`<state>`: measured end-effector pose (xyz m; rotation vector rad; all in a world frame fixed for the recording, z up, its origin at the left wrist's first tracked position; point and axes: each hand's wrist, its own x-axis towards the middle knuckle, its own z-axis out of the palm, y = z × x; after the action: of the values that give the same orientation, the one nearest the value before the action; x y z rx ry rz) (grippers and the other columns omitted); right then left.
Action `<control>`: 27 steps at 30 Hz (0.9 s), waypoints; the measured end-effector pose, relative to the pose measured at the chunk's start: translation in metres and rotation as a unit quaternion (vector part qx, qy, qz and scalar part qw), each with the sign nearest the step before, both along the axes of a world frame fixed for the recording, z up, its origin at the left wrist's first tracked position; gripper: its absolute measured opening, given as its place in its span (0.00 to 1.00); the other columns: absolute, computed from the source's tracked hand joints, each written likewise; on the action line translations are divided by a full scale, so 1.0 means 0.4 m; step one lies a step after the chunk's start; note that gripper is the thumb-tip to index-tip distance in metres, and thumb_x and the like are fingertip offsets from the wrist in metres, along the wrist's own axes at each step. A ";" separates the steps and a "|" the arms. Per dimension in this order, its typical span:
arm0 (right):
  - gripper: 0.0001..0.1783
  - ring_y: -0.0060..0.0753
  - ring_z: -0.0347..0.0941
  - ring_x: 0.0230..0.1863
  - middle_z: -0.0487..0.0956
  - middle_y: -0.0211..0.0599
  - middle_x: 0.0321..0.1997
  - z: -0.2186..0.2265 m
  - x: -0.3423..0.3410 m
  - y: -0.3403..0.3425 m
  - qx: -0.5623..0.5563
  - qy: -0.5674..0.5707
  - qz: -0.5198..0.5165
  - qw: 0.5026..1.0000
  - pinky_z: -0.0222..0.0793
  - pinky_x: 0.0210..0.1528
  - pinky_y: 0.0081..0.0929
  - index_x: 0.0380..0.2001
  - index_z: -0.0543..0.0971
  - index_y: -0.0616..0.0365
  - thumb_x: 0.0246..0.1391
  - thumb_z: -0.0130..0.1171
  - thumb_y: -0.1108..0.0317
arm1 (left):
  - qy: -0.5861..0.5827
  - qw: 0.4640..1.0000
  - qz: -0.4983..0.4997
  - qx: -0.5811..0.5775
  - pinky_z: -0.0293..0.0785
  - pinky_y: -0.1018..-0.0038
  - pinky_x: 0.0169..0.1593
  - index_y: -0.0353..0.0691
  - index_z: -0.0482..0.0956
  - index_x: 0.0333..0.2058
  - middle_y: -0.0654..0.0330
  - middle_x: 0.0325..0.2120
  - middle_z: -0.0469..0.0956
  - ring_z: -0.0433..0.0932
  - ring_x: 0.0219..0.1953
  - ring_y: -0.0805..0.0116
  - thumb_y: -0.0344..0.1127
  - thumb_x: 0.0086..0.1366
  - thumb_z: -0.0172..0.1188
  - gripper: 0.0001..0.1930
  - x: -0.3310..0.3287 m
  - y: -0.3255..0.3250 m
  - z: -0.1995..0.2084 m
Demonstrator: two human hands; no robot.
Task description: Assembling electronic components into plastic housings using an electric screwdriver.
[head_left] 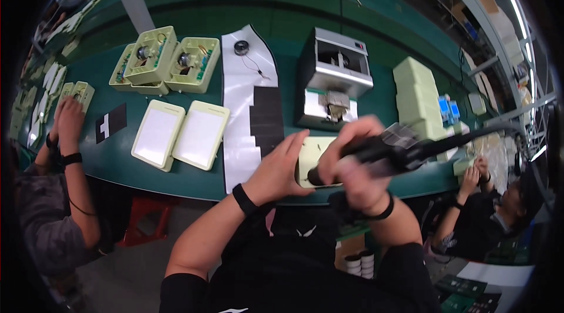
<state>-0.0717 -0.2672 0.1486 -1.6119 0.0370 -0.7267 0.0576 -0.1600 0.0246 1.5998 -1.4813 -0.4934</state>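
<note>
A pale green plastic housing lies at the table's front edge before me. My left hand grips its left side, fingers along the edge and thumb at the near corner. My right hand, blurred by motion, is closed round a black electric screwdriver with a cable running off to the right. The tool's dark nose points down at the housing's near part; whether a screw sits beneath it is hidden. Beyond the housing stands a grey metal machine with a small metal piece at its front.
Open pale green housings with wiring are stacked at the far left, with two closed white-faced units nearer. A white sheet bears a small speaker. Stacked pale green shells stand right. Co-workers' hands work at both sides.
</note>
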 end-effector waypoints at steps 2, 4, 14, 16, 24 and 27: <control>0.25 0.25 0.69 0.18 0.72 0.32 0.22 0.089 -0.021 -0.025 0.078 -0.083 -0.009 0.993 0.69 0.22 0.26 0.48 0.66 0.61 0.64 0.60 0.51 | 0.024 0.999 0.007 0.023 0.72 0.60 0.65 0.31 0.60 0.69 0.40 0.62 0.70 0.72 0.63 0.41 0.48 0.48 0.81 0.55 0.000 0.017 0.034; 0.25 0.25 0.67 0.16 0.70 0.30 0.22 0.186 -0.052 -0.057 0.153 -0.163 -0.015 0.975 0.65 0.21 0.26 0.48 0.68 0.60 0.68 0.53 0.46 | 0.068 0.996 0.024 0.058 0.75 0.61 0.62 0.29 0.71 0.63 0.39 0.57 0.76 0.77 0.59 0.41 0.54 0.53 0.78 0.46 -0.012 0.033 0.088; 0.19 0.23 0.64 0.15 0.70 0.29 0.24 0.176 -0.189 -0.111 0.152 -0.152 -0.165 0.963 0.64 0.22 0.26 0.47 0.68 0.57 0.72 0.47 0.50 | 0.089 0.985 0.132 0.072 0.77 0.64 0.56 0.29 0.85 0.42 0.42 0.42 0.85 0.83 0.50 0.45 0.52 0.68 0.65 0.25 0.024 -0.043 0.124; 0.19 0.23 0.64 0.15 0.70 0.29 0.24 0.160 -0.236 -0.112 0.160 -0.140 -0.202 0.956 0.65 0.21 0.27 0.47 0.67 0.56 0.72 0.48 0.50 | 0.101 0.986 0.105 0.081 0.77 0.64 0.56 0.29 0.84 0.48 0.42 0.46 0.84 0.82 0.50 0.45 0.49 0.68 0.66 0.25 0.027 -0.041 0.152; 0.21 0.25 0.68 0.15 0.71 0.31 0.23 0.096 -0.462 -0.105 0.139 -0.119 -0.231 0.956 0.69 0.21 0.27 0.46 0.65 0.55 0.67 0.59 0.51 | -0.179 0.982 -0.002 0.063 0.78 0.58 0.54 0.39 0.74 0.62 0.48 0.51 0.79 0.81 0.50 0.45 0.37 0.59 0.73 0.33 -0.051 -0.038 0.219; 0.22 0.26 0.69 0.16 0.71 0.32 0.23 0.083 -0.511 -0.088 0.135 -0.141 -0.258 0.946 0.70 0.21 0.27 0.46 0.65 0.55 0.65 0.61 0.52 | -0.177 0.981 -0.071 0.015 0.79 0.58 0.53 0.40 0.74 0.62 0.49 0.50 0.78 0.80 0.50 0.47 0.35 0.57 0.73 0.33 -0.148 -0.128 0.195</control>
<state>-0.2761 -0.3025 0.1818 -1.2273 0.3473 -1.2939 -0.0016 -0.2111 0.1026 1.6757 -1.8711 -0.3202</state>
